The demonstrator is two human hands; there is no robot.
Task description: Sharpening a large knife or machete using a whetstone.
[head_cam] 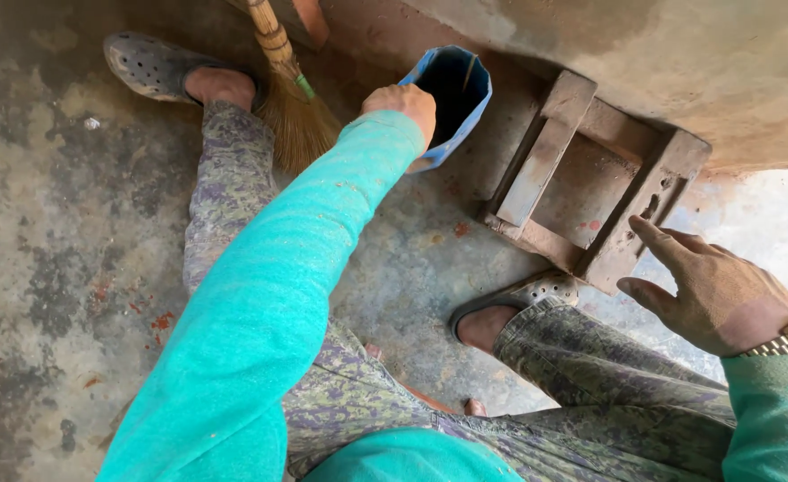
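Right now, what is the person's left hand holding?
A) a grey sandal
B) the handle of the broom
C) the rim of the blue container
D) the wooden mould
C: the left hand grips the rim of the blue container, while the broom stands apart beside it and the right hand is at the wooden mould.

Left hand (400,101) grips the near rim of the blue plastic bucket (452,98); straw broom (289,98) stands left of it, rectangular wooden mould frame (590,178) right, right hand (711,290) at the frame's near corner.
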